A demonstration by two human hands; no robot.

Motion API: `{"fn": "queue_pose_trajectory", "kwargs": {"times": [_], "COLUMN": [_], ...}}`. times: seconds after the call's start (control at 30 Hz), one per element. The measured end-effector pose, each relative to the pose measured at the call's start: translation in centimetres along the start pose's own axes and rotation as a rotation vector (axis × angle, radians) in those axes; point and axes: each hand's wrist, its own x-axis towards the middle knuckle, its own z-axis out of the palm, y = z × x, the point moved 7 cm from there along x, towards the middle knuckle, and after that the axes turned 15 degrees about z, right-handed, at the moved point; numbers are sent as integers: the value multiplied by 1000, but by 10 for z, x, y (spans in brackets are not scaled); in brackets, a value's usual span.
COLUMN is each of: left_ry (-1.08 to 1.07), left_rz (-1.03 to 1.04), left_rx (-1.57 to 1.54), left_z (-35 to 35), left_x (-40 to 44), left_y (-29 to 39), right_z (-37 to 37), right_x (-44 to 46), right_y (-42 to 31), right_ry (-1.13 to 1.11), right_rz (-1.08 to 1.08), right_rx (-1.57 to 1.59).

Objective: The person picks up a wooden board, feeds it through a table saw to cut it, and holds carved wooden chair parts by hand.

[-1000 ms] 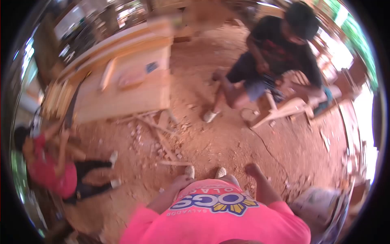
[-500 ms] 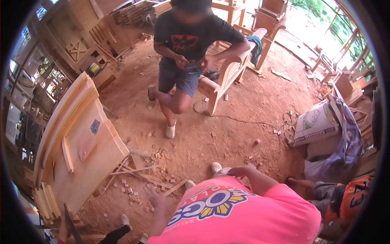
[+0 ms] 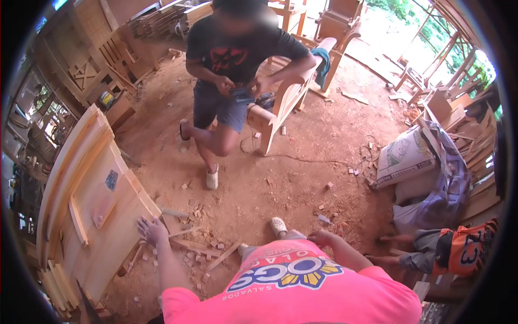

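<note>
My left hand (image 3: 152, 231) reaches out with its fingers apart, at the near right edge of a large wooden panel (image 3: 121, 216) with a curved, stepped border. I cannot tell whether the fingertips press on it. Nothing shows in that hand. On the panel lie a loose wooden strip (image 3: 78, 221), a flat reddish block (image 3: 103, 213) and a small dark patch (image 3: 111, 180). My right hand (image 3: 322, 237) is low by my shorts, its fingers bent and partly hidden; whether it grips anything does not show.
A person in a dark shirt (image 3: 229, 51) leans on a wooden bench (image 3: 294, 94), holding a dark object. Offcuts (image 3: 224, 256) and a cord (image 3: 307, 157) lie on the dirt floor. Sacks (image 3: 407, 156) stand right, near a person in an orange jersey (image 3: 467, 248). A dark blade-like tool (image 3: 89, 302) shows lower left.
My left hand has moved left and up, from above the scattered offcuts to the panel's edge. My right hand stays by my shorts. The view has shifted slightly.
</note>
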Motion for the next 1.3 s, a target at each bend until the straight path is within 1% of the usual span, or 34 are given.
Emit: {"fn": "queue_pose_trajectory", "kwargs": {"times": [0.03, 0.07, 0.17, 0.2, 0.27, 0.3, 0.33, 0.37, 0.4, 0.5, 0.57, 0.6, 0.67, 0.7, 0.73, 0.8, 0.87, 0.93, 1.0, 1.03, 1.07, 1.17, 1.2, 1.3], "left_ry": [-16, -45, -123, -14, -142, -30, -88, -112, -222, -162, -128, -200, -330, -331, -328, -121, -14, 4, -6, -11, -15, -31, -37, -13], "left_rz": [-12, -24, -20, -1, 7, 61, 18, 36, 24, -59, -45, -13, 85, 84, 81, 2, 25, 23, -21, -20, -20, -37, -45, -41], "left_rx": [-13, -19, -29, 6, -41, -46, -62, -33, -18, 30, 103, 131, 185, 234, 283, 168, 146, 137, 147, 131, 117, 76, 63, 19], "left_z": [0, 2, -1, 10, 0, 3, -4, 7, -19, 9, 29, 38, 44, 49, 54, 39, 13, 22, 23, 21, 20, 13, 11, 14], "left_x": [4, 2, 13, 21, 34, 37, 37, 42, 33, 34, 44, 47, 47, 50, 51, 43, 28, 29, 29, 29, 30, 29, 27, 26], "left_y": [1, -1, -3, -8, -2, -5, -4, -8, 6, -7, -11, -12, -5, -5, -5, -3, 9, 4, 4, 6, 6, 5, 4, 2], "right_z": [-6, -6, 2, 6, 11, 9, 9, 8, 7, -1, -7, -14, -35, -40, -44, -51, -49, -44, -38, -35, -22, -8, -2, -2], "right_x": [-8, -22, -15, -12, 1, 10, 17, 23, 27, 27, 13, 1, -13, -22, -26, -27, -21, -20, -47, -36, -3, -2, 12, 1], "right_y": [-5, -4, 23, 31, 41, 34, 30, 26, 25, 25, -7, -18, -31, -32, -35, -40, -31, -23, -29, -31, -4, 19, 38, 43], "right_ry": [47, -22, -12, -16, -45, -23, -6, 11, 30, 118, 69, 56, 86, 100, 105, 106, 106, 102, 103, 148, 188, 198, 129, 36], "right_rz": [-26, 102, 167, 172, 168, 123, 78, 33, -11, -129, -470, -631, -195, 15, -5, -55, -26, 28, 108, -178, -466, -596, -394, -98], "right_rx": [-5, 88, 146, 121, 14, -37, -90, -136, -169, -182, -374, -457, -47, 173, 178, 178, 180, 146, 79, -136, -355, -257, -193, -98]}}
